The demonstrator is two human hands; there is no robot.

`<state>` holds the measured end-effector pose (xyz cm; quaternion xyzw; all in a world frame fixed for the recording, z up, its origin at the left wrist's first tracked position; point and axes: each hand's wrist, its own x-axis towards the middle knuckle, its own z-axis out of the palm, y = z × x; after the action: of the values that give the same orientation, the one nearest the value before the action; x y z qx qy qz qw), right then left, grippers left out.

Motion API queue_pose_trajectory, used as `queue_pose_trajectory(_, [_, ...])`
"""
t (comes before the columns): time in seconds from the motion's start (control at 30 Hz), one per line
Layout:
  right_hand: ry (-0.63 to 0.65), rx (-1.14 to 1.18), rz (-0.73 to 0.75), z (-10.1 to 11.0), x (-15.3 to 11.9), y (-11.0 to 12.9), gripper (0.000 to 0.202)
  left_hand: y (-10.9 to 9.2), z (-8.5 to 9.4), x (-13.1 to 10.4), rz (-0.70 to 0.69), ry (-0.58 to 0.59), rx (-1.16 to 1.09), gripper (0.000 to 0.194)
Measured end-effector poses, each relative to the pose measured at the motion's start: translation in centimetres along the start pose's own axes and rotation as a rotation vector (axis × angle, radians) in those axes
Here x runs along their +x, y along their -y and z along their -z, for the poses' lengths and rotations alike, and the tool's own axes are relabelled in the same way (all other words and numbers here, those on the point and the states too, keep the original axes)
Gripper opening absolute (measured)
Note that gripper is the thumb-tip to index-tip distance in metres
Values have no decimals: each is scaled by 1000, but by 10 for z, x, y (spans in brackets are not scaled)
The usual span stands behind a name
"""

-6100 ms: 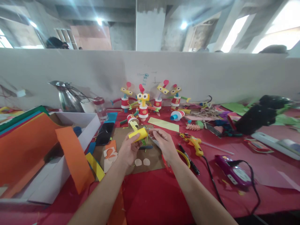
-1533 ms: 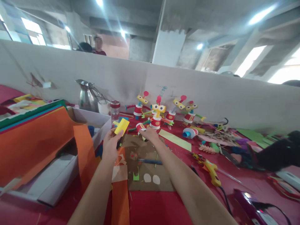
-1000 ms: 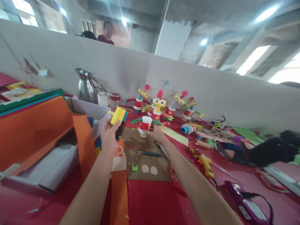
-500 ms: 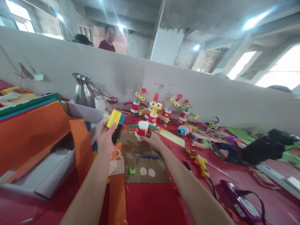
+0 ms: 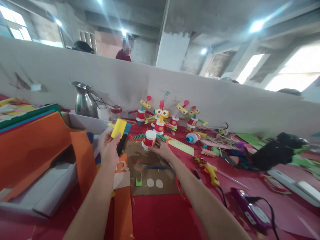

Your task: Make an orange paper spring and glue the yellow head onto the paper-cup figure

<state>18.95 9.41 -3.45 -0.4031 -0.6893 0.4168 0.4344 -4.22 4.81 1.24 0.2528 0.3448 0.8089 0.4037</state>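
My left hand [image 5: 109, 146] is closed on a small yellow paper piece [image 5: 119, 128], held up left of the brown board [image 5: 140, 153]. My right hand [image 5: 162, 148] grips the lower right side of a red and white paper cup [image 5: 150, 138], which has green and blue folded paper arms on both sides. The cup is upright at the board's back edge. On the board are a blue pen-like tool [image 5: 153, 166], two white paper ovals [image 5: 159, 183] and a green scrap [image 5: 139, 181].
Several finished cup figures [image 5: 159, 126] stand by the wall. A yellow glue gun [image 5: 212, 174] and purple device [image 5: 251, 208] lie right. A box [image 5: 60, 186] with coloured sheets and a metal jug [image 5: 85, 103] are left. A person [image 5: 124, 53] is beyond the wall.
The whole view has shifted slightly. Both hands keep their holds on the yellow piece and the cup. The person beyond the wall appears farther right.
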Motion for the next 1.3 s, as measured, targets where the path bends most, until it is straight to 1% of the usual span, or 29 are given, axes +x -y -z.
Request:
queue_pose_trajectory(0.07, [-7, -72, -6, 4, -4, -1, 61, 0, -1, 0, -6, 3, -17, 41])
queue_pose_trajectory(0.13, [-28, -226, -12, 11, -11, 0, 60, 0, -2, 0, -31, 12, -28, 39])
queue_pose_trajectory(0.17, [-40, -309, -18, 15, -15, 1, 56, 0, -3, 0, -54, 27, -30, 38])
queue_pose_trajectory(0.23, [-73, -423, -37, 23, -28, 6, 45, 0, -4, 0, -112, 98, -25, 36])
queue_pose_trajectory(0.27, [-90, -445, -51, 28, -36, 10, 39, -1, -4, -1, -137, 159, -20, 36])
queue_pose_trajectory(0.33, [-157, -460, -83, 33, -57, 20, 28, -5, -3, -5, -144, 326, -3, 38])
queue_pose_trajectory(0.37, [-204, -473, -98, 34, -71, 27, 23, -7, -3, -9, -112, 423, 15, 41])
queue_pose_trajectory(0.4, [-280, -508, -99, 34, -86, 34, 22, -10, -4, -14, -57, 520, 43, 44])
queue_pose_trajectory(0.43, [-356, -520, -80, 31, -103, 41, 24, -13, -5, -20, 19, 616, 87, 46])
queue_pose_trajectory(0.47, [-390, -520, -41, 26, -122, 49, 24, -15, -7, -26, 106, 713, 153, 47])
queue_pose_trajectory(0.53, [-394, -506, 10, 11, -162, 61, 24, -14, -12, -38, 253, 915, 355, 46])
queue_pose_trajectory(0.57, [-356, -497, 12, 2, -182, 65, 24, -12, -15, -44, 282, 1002, 477, 45])
queue_pose_trajectory(0.6, [-298, -497, 13, -7, -200, 67, 24, -7, -17, -48, 271, 1063, 595, 43])
queue_pose_trajectory(0.63, [-257, -509, 1, -15, -216, 68, 24, -1, -19, -51, 225, 1084, 701, 41])
queue_pose_trajectory(0.7, [-215, -518, -38, -27, -239, 67, 23, 14, -20, -55, 89, 1029, 860, 38])
queue_pose_trajectory(0.73, [-224, -507, -60, -29, -245, 66, 22, 22, -20, -56, 28, 985, 918, 36])
queue_pose_trajectory(0.8, [-263, -456, -104, -29, -248, 63, 21, 35, -18, -57, -73, 891, 1000, 36])
queue_pose_trajectory(0.83, [-287, -421, -126, -27, -246, 62, 21, 40, -17, -58, -103, 846, 1020, 37])
queue_pose_trajectory(0.9, [-314, -347, -163, -22, -240, 60, 21, 46, -12, -61, -120, 809, 1030, 39])
queue_pose_trajectory(0.97, [-321, -284, -182, -19, -234, 58, 20, 48, -6, -65, -109, 845, 1057, 43])
queue_pose_trajectory(1.03, [-322, -257, -177, -18, -232, 57, 19, 46, 1, -68, -79, 870, 1070, 54])
queue_pose_trajectory(1.1, [-318, -274, -156, -19, -232, 57, 18, 39, 8, -72, -77, 838, 1064, 63])
queue_pose_trajectory(1.13, [-316, -291, -143, -19, -232, 58, 18, 34, 12, -74, -96, 811, 1058, 65])
queue_pose_trajectory(1.2, [-306, -318, -122, -21, -234, 60, 16, 21, 18, -78, -152, 769, 1041, 61])
queue_pose_trajectory(1.3, [-294, -302, -123, -21, -238, 63, 16, 2, 24, -82, -194, 744, 994, 44])
